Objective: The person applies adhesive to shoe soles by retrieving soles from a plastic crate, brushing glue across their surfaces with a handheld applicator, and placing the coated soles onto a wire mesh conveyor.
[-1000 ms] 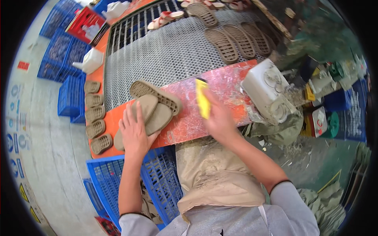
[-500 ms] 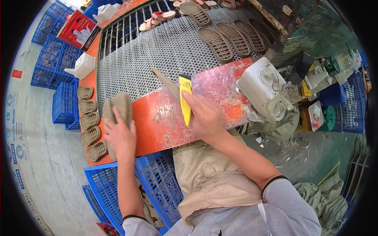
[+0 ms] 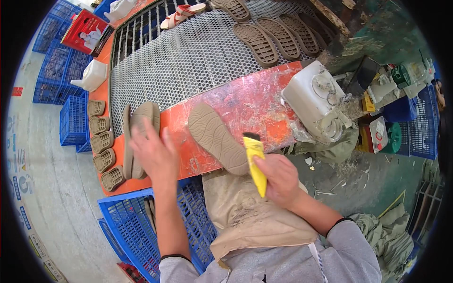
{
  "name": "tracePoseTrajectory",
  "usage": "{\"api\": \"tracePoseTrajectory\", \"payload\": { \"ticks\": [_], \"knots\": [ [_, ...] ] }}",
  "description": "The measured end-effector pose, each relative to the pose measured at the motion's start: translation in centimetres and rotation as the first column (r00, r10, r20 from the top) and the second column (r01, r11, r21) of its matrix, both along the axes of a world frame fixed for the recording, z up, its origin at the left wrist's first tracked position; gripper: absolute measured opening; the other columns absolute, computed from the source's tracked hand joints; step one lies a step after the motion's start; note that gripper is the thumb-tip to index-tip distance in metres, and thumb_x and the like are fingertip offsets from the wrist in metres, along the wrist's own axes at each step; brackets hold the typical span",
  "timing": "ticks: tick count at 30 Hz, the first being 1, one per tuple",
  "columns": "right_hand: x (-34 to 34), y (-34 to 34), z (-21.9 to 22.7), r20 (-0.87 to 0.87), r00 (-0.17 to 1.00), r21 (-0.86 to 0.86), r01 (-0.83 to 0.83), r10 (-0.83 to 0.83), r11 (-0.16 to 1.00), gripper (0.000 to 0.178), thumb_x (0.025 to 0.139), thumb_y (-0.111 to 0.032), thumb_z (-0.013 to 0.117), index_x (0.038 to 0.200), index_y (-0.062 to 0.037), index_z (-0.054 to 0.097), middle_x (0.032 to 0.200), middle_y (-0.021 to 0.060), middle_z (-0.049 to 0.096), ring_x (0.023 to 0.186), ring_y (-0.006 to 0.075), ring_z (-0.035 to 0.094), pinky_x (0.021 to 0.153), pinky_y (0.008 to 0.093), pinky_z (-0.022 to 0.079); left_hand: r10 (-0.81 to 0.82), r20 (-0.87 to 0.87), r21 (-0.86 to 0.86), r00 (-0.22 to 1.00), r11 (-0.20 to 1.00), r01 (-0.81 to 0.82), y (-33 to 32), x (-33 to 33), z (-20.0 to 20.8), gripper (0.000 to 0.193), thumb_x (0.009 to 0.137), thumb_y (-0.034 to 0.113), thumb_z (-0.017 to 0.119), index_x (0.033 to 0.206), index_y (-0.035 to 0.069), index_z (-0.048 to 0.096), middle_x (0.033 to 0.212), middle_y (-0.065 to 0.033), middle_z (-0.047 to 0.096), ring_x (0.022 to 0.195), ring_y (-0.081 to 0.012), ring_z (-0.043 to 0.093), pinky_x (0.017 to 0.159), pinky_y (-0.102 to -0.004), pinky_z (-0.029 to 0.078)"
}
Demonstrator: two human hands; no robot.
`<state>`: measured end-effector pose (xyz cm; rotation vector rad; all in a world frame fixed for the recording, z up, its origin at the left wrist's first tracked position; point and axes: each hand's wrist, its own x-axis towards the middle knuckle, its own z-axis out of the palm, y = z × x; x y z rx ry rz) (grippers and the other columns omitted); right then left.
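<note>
My right hand (image 3: 281,181) grips a yellow-handled brush (image 3: 257,165) with short dark bristles pointing up and away, over the bench's near edge. Just left of the brush a brown sole (image 3: 214,134) lies with its wavy-patterned face up; its near end reaches the bench edge. My left hand (image 3: 158,153), a little smeared by motion, has its fingers apart at a group of brown soles (image 3: 146,113) on the left part of the bench. Its fingers partly cover these soles, and whether they touch them I cannot tell.
Small brown openwork pieces (image 3: 102,141) line the left edge of the red bench (image 3: 188,167). Beyond is a metal mesh (image 3: 174,61) carrying grid-patterned soles (image 3: 257,45) and a sandal (image 3: 181,16). A glue-crusted white container (image 3: 311,89) stands at right; blue crates (image 3: 125,200) sit below left.
The sole, earlier upright and edge-on beside the brush, now lies flat on the bench. My right hand has moved right and nearer with the brush; my left hand has shifted slightly right.
</note>
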<state>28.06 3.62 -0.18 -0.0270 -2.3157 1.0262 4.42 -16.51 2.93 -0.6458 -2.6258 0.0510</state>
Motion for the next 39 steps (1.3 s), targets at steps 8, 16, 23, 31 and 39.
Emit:
{"api": "tracePoseTrajectory", "payload": {
  "ticks": [8, 16, 23, 31, 39],
  "knots": [
    [6.3, 5.1, 1.7, 0.018, 0.973, -0.130, 0.230, -0.229, 0.965, 0.033, 0.093, 0.002, 0.067, 0.126, 0.0006, 0.070, 0.106, 0.0109, 0.074, 0.087, 0.0232, 0.067, 0.081, 0.0339, 0.053, 0.202, 0.548, -0.090, 0.812, 0.979, -0.183, 11.0, 4.9, -2.6, 0.095, 0.095, 0.068, 0.058, 0.147, -0.010, 0.044, 0.117, -0.0283, 0.062, 0.096, -0.0420, 0.069, 0.083, -0.0476, 0.059],
    [10.5, 9.4, 3.6, 0.359, 0.666, -0.498, 0.729, -0.654, 0.469, 0.018, 0.106, -0.006, 0.057, 0.106, 0.0033, 0.073, 0.094, 0.0061, 0.070, 0.074, 0.0107, 0.056, 0.068, 0.0237, 0.046, -0.418, 0.458, 0.731, 0.784, 0.679, -0.065, 7.9, 3.9, 2.0, 0.085, 0.085, 0.018, 0.078, 0.154, -0.005, 0.034, 0.148, -0.0245, 0.048, 0.126, -0.0379, 0.060, 0.103, -0.0474, 0.053],
    [10.3, 13.6, 2.1, 0.242, 0.674, -0.171, 0.738, -0.698, 0.653, 0.019, 0.105, -0.008, 0.062, 0.093, 0.0036, 0.071, 0.082, 0.0028, 0.061, 0.064, 0.0114, 0.044, 0.058, 0.0270, 0.038, -0.547, 0.184, 0.692, 0.817, 0.662, 0.288, 5.8, 9.3, 0.7, 0.101, 0.078, 0.027, 0.083, 0.160, -0.001, 0.031, 0.160, -0.0203, 0.043, 0.140, -0.0362, 0.052, 0.120, -0.0446, 0.042],
    [9.1, 14.4, 1.6, 0.308, 0.647, -0.009, 0.735, -0.698, 0.678, 0.024, 0.103, -0.009, 0.065, 0.083, 0.0037, 0.068, 0.079, 0.0036, 0.059, 0.061, 0.0126, 0.041, 0.056, 0.0279, 0.036, -0.492, 0.439, 0.632, 0.752, 0.764, 0.130, 2.3, 13.2, -0.1, 0.106, 0.075, 0.045, 0.079, 0.160, 0.000, 0.034, 0.158, -0.0210, 0.046, 0.143, -0.0376, 0.049, 0.123, -0.0471, 0.038],
    [10.2, 14.2, 2.0, 0.404, 0.549, -0.127, 0.826, -0.732, 0.550, 0.032, 0.103, -0.016, 0.066, 0.077, 0.0022, 0.065, 0.066, -0.0003, 0.055, 0.057, 0.0106, 0.038, 0.051, 0.0289, 0.032, -0.287, 0.270, 0.335, 0.919, 0.923, 0.190, 1.7, 14.9, -1.3, 0.099, 0.071, 0.019, 0.074, 0.160, 0.003, 0.035, 0.158, -0.0214, 0.045, 0.145, -0.0383, 0.046, 0.126, -0.0466, 0.034]
  ]
}}
